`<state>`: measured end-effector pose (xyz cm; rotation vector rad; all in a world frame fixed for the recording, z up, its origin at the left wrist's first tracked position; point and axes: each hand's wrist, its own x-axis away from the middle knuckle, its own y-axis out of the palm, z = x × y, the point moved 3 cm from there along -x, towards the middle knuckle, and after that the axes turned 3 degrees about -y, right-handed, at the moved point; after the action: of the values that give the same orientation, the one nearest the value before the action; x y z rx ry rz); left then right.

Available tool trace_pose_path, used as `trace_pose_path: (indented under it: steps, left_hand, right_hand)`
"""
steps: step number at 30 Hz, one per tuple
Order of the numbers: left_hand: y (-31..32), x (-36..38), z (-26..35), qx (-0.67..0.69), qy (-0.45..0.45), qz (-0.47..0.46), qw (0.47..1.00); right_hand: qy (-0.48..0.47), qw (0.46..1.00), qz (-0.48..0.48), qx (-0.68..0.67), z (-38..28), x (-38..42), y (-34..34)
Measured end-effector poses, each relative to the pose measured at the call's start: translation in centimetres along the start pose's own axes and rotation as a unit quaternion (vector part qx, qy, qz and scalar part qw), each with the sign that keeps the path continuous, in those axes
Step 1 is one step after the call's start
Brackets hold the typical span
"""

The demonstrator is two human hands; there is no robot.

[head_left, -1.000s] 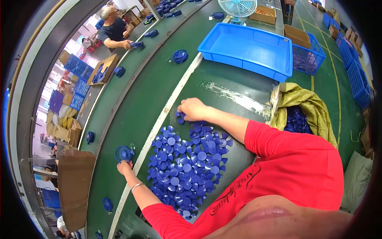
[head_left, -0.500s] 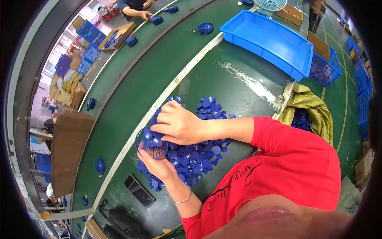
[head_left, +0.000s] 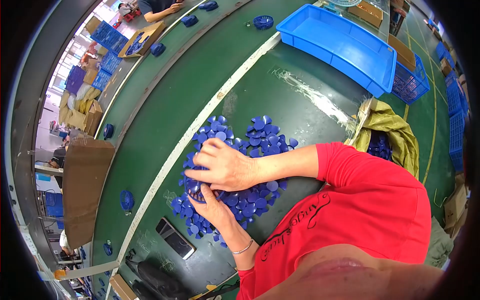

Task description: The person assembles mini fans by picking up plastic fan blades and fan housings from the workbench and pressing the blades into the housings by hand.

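Observation:
My left hand (head_left: 214,205) is closed on a round blue slatted cage (head_left: 194,189), low over the left side of a pile of small blue fan blades (head_left: 245,202). Over the top of the same cage lies my right hand (head_left: 225,165), its fingers bent and reaching across it. My right palm and fingertips cover part of the cage, so whether a blade sits between them cannot be made out. More loose blades (head_left: 265,135) spread on the green table (head_left: 250,95) beyond my right hand.
A blue tray (head_left: 340,47) stands at the upper right, near a yellow-green sack (head_left: 395,125) of blue parts. A phone (head_left: 175,238) lies at lower left. Blue cages (head_left: 126,200) sit along the green belt (head_left: 165,120). Across it is another person's hand (head_left: 175,7).
My left hand and the cage have shifted right and slightly down. My right hand now covers the cage; blades that showed at its fingertips are hidden. Cages on the belt have shifted.

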<state>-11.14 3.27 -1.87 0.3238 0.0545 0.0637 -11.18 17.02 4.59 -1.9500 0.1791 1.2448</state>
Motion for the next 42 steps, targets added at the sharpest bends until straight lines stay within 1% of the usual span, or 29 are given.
trace_pose_path:
  steps: [1,2,3,4,5,6,9,12,15,18,19,21,22,23,24,25,27,28,29,30,31,32,33,34,35,37,39,40,42]
  left_hand:
    - [-0.7,0.0,-0.3,-0.001,0.009,0.000,1.000]
    - [-1.2,0.0,-0.5,-0.001,0.019,0.000,1.000]
    - [-1.2,0.0,-0.5,-0.001,0.029,0.000,1.000]
    - [-0.8,0.2,-0.1,-0.007,0.053,0.002,0.999]
    - [-0.7,0.3,-0.1,-0.022,0.056,0.002,0.998]
    - [-0.6,0.4,-0.2,-0.039,0.059,0.001,0.997]
    - [-0.6,0.8,0.1,-0.069,0.062,0.003,0.996]
    - [-1.0,0.9,0.5,-0.091,0.076,0.012,0.993]
    - [-1.3,1.0,0.7,-0.110,0.085,0.031,0.990]
    - [-1.1,1.1,0.7,-0.117,0.086,0.055,0.988]
    - [-1.2,1.0,0.4,-0.095,0.085,0.058,0.990]
    - [-0.5,1.0,0.6,-0.052,0.070,0.051,0.995]
    - [0.1,1.1,1.0,-0.073,0.060,0.068,0.993]
    - [0.6,1.3,1.2,-0.095,0.050,0.084,0.991]
    - [1.1,1.5,1.4,-0.171,0.106,0.083,0.976]
    - [1.6,1.7,1.5,-0.193,0.202,0.086,0.956]
    - [1.7,2.5,1.8,-0.254,0.338,0.094,0.901]
    - [2.2,3.0,1.5,-0.247,0.343,0.052,0.905]
    - [2.5,3.8,1.4,-0.238,0.347,0.010,0.907]
    - [2.9,4.4,1.7,-0.324,0.326,-0.089,0.884]
    - [4.2,5.1,0.8,-0.276,0.333,-0.128,0.893]
    - [5.6,5.7,0.3,-0.260,0.325,-0.194,0.888]
    - [6.6,6.6,-0.4,-0.258,0.279,-0.273,0.884]
    - [7.2,7.4,-1.6,-0.230,0.230,-0.336,0.884]
    - [7.6,8.2,-2.7,-0.215,0.189,-0.396,0.872]
    - [8.3,9.3,-3.8,-0.187,0.096,-0.497,0.842]
    - [8.5,10.1,-5.5,-0.160,0.082,-0.549,0.817]
    - [8.4,10.2,-5.9,-0.181,0.053,-0.565,0.803]
    - [8.4,10.2,-6.2,-0.220,-0.005,-0.595,0.773]
  right_hand:
    - [0.024,1.000,0.011,-0.001,0.1,-0.2,-0.6]
    - [0.068,0.998,0.000,-0.012,0.5,-0.1,-0.5]
    - [0.112,0.989,-0.043,-0.081,1.0,0.2,0.2]
    - [0.156,0.973,-0.084,-0.149,1.5,0.7,1.1]
    - [0.199,0.948,-0.125,-0.216,1.9,1.1,1.7]
    - [0.225,0.930,-0.167,-0.239,2.2,1.1,1.7]
    - [0.228,0.922,-0.198,-0.241,2.1,1.2,1.7]
    - [0.162,0.956,-0.125,-0.209,1.2,1.5,2.1]
    - [0.130,0.972,-0.074,-0.183,0.4,1.7,2.2]
    - [0.151,0.974,-0.082,-0.148,0.0,1.8,2.3]
    - [0.146,0.976,-0.069,-0.143,0.0,1.8,2.4]
    - [0.169,0.972,-0.072,-0.149,0.0,1.7,2.3]
    - [0.185,0.966,-0.092,-0.157,0.3,1.7,2.5]
    - [0.207,0.955,-0.134,-0.166,0.9,1.6,2.6]
    - [0.230,0.943,-0.162,-0.176,1.7,1.4,2.7]
    - [0.250,0.930,-0.193,-0.186,2.8,1.3,2.6]
    - [0.275,0.940,-0.130,-0.158,5.9,1.4,2.2]
    - [0.365,0.897,-0.092,-0.234,8.1,2.0,2.3]
    - [0.451,0.838,-0.056,-0.302,10.3,2.7,2.4]
    - [0.464,0.818,0.019,-0.339,12.1,2.8,1.9]
    - [0.474,0.794,0.092,-0.370,13.7,3.1,1.5]
    - [0.484,0.788,0.129,-0.358,15.2,4.0,1.5]
    - [0.492,0.782,0.167,-0.345,16.4,4.7,1.5]
    - [0.490,0.798,0.129,-0.327,17.0,4.9,1.5]
    - [0.485,0.813,0.093,-0.308,17.4,5.1,1.5]
    - [0.427,0.871,0.014,-0.242,16.8,5.0,1.9]
    - [0.353,0.922,-0.056,-0.146,15.6,4.6,2.1]
    - [0.373,0.915,-0.078,-0.131,14.7,4.3,2.0]
    - [0.286,0.945,-0.142,-0.065,13.7,4.0,2.6]
